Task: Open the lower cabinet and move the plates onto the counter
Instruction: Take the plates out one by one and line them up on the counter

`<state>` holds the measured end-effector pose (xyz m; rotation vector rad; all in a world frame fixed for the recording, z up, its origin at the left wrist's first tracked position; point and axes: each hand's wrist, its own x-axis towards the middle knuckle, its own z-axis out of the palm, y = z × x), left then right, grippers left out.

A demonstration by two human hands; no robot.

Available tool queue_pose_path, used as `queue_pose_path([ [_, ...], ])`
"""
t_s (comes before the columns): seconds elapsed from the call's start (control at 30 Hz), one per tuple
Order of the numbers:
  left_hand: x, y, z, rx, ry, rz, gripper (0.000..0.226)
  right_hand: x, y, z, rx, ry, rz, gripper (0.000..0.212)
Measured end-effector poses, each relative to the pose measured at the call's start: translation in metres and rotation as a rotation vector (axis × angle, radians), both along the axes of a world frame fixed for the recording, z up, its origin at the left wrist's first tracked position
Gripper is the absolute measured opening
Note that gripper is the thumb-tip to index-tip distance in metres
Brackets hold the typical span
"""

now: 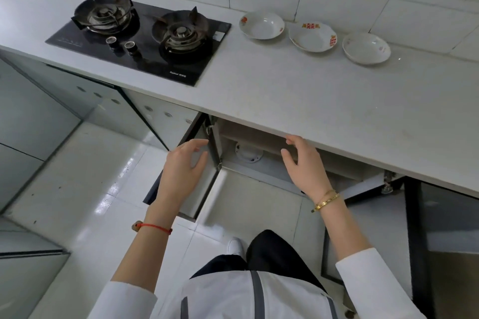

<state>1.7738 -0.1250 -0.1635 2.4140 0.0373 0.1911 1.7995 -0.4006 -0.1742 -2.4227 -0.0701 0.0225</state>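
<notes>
Three white plates rest on the counter [298,90] by the back wall: one with red flowers [261,25], one with red marks on its rim [312,36], one plain [366,48]. Below the counter the lower cabinet [248,197] stands open, both doors swung out. Its left door [197,189] is under my left hand [185,166], whose fingers are spread and hold nothing. My right hand [303,163] hovers open in front of the cabinet opening, just under the counter's edge. The visible cabinet floor is bare; its back part is hidden by the counter.
A black two-burner gas hob [145,33] is set in the counter at the left. The right cabinet door [414,228] swings out at the right. Glass-fronted cabinets [39,116] stand on the left. My legs and a white shoe are on the tiled floor below.
</notes>
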Motion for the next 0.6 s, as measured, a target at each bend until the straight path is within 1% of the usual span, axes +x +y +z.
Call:
queue_pose_path([
  [0.1,-0.010,-0.001,-0.008,-0.044,0.029,-0.001,0.027,-0.011,0.000,-0.007,-0.007,0.026,-0.007,0.038],
  [0.37,-0.023,-0.019,-0.020,-0.079,0.074,0.020,0.027,-0.022,-0.011,-0.019,0.027,0.090,-0.005,0.036],
  [0.6,-0.004,-0.031,-0.059,-0.132,0.093,0.065,0.027,0.006,-0.020,-0.055,0.009,0.145,0.013,0.034],
])
